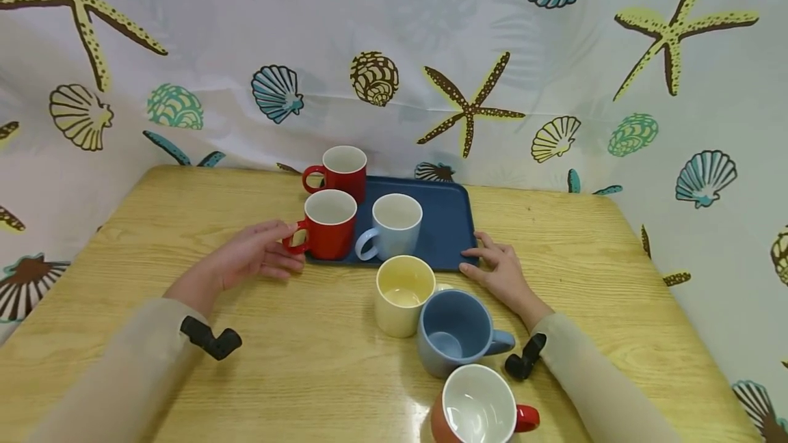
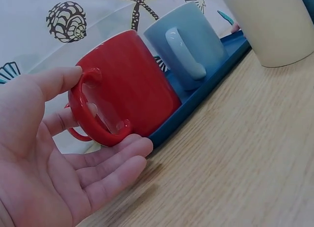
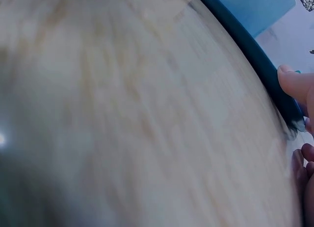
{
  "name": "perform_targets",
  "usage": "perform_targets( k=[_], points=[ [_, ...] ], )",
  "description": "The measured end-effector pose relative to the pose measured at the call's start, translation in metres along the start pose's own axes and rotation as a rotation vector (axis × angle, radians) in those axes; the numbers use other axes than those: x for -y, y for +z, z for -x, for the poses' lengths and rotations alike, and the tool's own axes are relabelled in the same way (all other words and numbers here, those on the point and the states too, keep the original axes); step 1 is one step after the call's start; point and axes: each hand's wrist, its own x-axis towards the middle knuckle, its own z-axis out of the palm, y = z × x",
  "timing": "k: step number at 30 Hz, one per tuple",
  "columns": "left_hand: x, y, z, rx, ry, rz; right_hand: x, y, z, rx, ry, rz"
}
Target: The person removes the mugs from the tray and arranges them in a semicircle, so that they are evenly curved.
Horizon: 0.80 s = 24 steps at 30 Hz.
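On the blue tray (image 1: 444,224) stand two red mugs, one behind the other at its left side, and a light blue mug (image 1: 397,227). My left hand (image 1: 261,251) pinches the handle of the front red mug (image 1: 332,234). In the left wrist view the thumb sits on top of this handle and a fingertip shows through its loop; the other fingers (image 2: 115,175) extend below. My right hand (image 1: 501,269) grips the tray's front right corner, the thumb (image 3: 294,84) against its rim. The rear red mug (image 1: 345,173) is partly hidden by the front one.
In front of the tray stand a yellow mug (image 1: 403,296), a darker blue mug (image 1: 455,333) and a red mug with a white inside (image 1: 480,405), in a close slanting row on the wooden table (image 1: 277,374). A shell-patterned curtain (image 1: 400,19) hangs behind.
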Motion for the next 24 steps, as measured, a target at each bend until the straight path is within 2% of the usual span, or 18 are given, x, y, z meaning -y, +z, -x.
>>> perform_targets(
  k=[16,24],
  points=[
    [0.007,0.013,0.005,-0.096,0.114,-0.030,0.000,0.002,-0.002,-0.004,-0.022,0.016],
    [0.008,0.014,0.006,-0.089,0.180,0.003,0.000,0.000,0.000,-0.005,-0.022,0.016]
  ],
)
